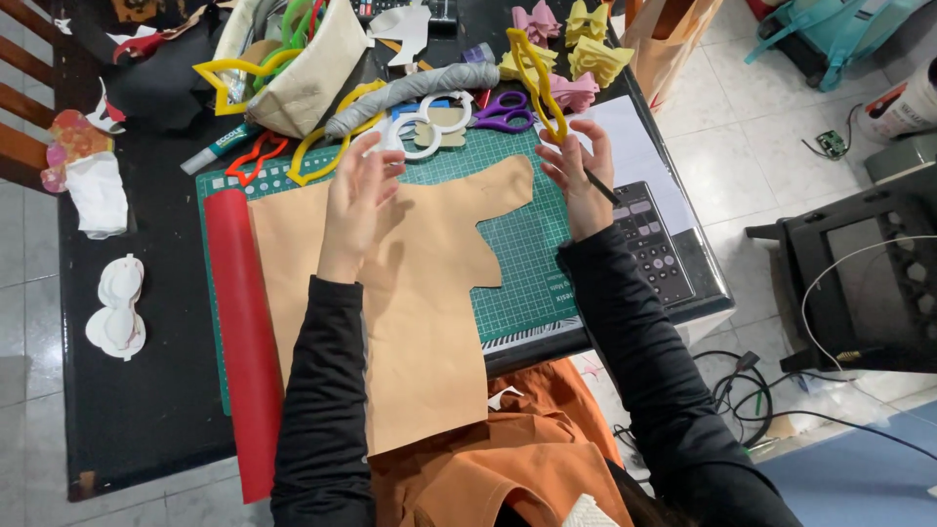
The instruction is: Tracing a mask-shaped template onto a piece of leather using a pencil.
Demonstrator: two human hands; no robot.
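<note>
Tan craft sheet is spread over the green cutting mat, hanging past its near edge. A yellow outline stencil and a dark pencil are grasped in the right hand above the mat's far right; the left hand is held open, fingertips on the sheet. The stencil could likely slip mid-tracing, since the sheet is unpinned.

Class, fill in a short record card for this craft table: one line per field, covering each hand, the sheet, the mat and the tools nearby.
left hand: open, above the tan sheet
right hand: grips a yellow stencil and a dark pencil
tan sheet: cut to an irregular shape, lying on the green cutting mat
red roll: along the sheet's left edge
purple scissors: at the mat's top edge
calculator: right of the mat
</note>
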